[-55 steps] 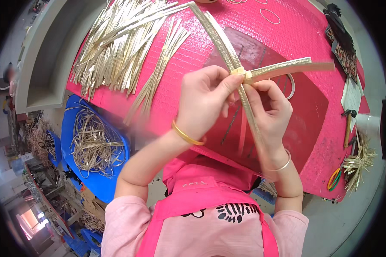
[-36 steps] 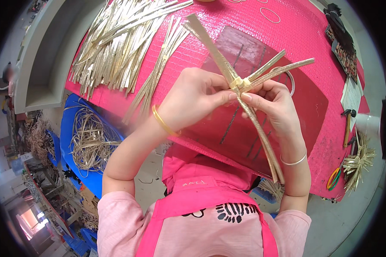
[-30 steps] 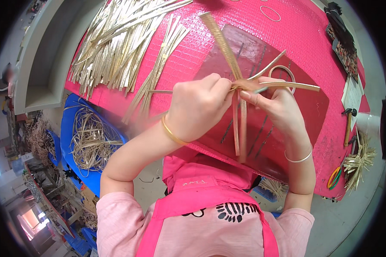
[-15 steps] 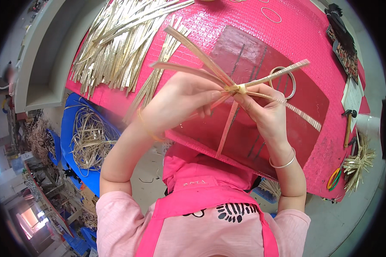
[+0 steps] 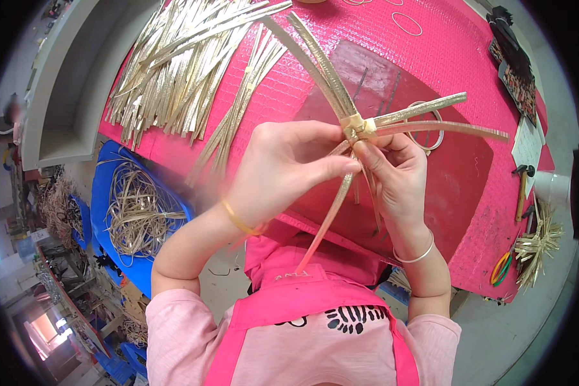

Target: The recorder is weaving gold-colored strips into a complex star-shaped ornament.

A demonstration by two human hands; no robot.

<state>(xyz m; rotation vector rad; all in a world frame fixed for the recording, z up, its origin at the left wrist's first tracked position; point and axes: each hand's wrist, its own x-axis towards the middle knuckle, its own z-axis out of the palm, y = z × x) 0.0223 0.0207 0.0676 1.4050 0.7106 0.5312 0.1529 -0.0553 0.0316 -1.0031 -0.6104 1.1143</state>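
Between my hands is a knot of flat gold strips (image 5: 359, 127), plaited at the centre, its long ends fanning up, right and down. My right hand (image 5: 399, 170) is closed on the right side of the knot, thumb pressed to its front. From the left, my left hand (image 5: 283, 161) pinches a strip at the knot's lower edge, with its index finger against the knot. One strip end hangs toward my apron. Underneath lies a dark red board (image 5: 447, 206), and a ring-shaped roll (image 5: 439, 139) sits on it, partly hidden by the strips.
Many gold strips (image 5: 174, 77) lie across the pink table cover (image 5: 283, 96), beside a smaller bundle (image 5: 241, 96). A blue bin (image 5: 103, 219) holds tangled strips at the left. A hammer (image 5: 522, 193), coloured bands (image 5: 500, 269) and a gold tassel-like bundle (image 5: 540, 241) are at the right.
The knot has turned: strip ends that pointed left now point up, and the right ends have swung upward. My left hand has shifted its fingers to the knot's lower side.
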